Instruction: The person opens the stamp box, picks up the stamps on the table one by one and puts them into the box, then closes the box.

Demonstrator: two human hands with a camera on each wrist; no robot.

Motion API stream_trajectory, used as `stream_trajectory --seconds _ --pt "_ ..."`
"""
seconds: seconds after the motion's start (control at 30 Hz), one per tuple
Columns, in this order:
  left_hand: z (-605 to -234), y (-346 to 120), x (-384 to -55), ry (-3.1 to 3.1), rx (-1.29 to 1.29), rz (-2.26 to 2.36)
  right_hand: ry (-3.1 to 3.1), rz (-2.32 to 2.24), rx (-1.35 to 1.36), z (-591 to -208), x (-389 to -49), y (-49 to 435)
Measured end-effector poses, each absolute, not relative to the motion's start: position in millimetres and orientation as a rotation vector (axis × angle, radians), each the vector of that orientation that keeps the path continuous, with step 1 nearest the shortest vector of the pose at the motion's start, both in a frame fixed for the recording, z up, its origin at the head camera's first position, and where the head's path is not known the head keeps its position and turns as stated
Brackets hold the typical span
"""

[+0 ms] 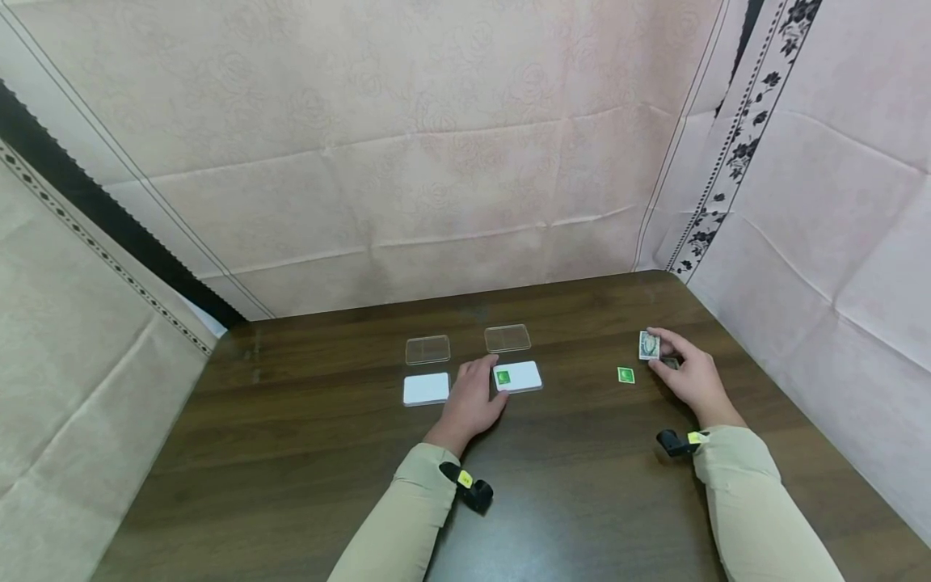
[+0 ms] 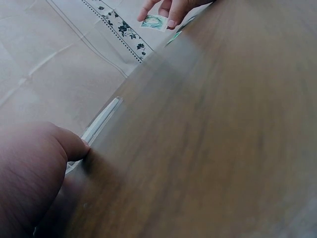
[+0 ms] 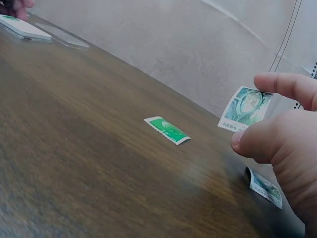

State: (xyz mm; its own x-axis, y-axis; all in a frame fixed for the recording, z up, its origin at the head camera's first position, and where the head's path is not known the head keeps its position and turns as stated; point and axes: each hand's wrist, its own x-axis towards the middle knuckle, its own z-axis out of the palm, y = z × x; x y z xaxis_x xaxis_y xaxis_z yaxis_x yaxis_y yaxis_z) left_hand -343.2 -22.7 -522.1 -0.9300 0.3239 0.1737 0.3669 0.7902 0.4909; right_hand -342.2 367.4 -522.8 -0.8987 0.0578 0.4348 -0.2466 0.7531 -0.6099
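The right grip (image 1: 691, 376) pinches the picture stamp (image 1: 649, 346), well right of the white box (image 1: 527, 376) that has a green stamp (image 1: 503, 377) on top. The left grip (image 1: 473, 398) holds this box's left end. Pinch softly by the edges, or the picture stamp may bend.

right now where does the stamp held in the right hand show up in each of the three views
Head: the held stamp is right of centre, a little below mid-height.
Left wrist: the held stamp is near the top edge, about halfway across.
Right wrist: the held stamp is right of centre, slightly above mid-height.
Shared landmark: the right hand, pinching the stamp in all three.
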Motion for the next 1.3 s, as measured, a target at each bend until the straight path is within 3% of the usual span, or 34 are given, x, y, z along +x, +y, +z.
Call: stream_trajectory --seconds 0.4,1.3 --pt "-523 -24 -343 -2.889 -0.572 -0.807 -2.549 1.021 0.099 -517 -341 355" --pt "-525 -24 -345 -2.883 -0.570 -0.815 -2.487 1.043 0.274 -519 -346 315"
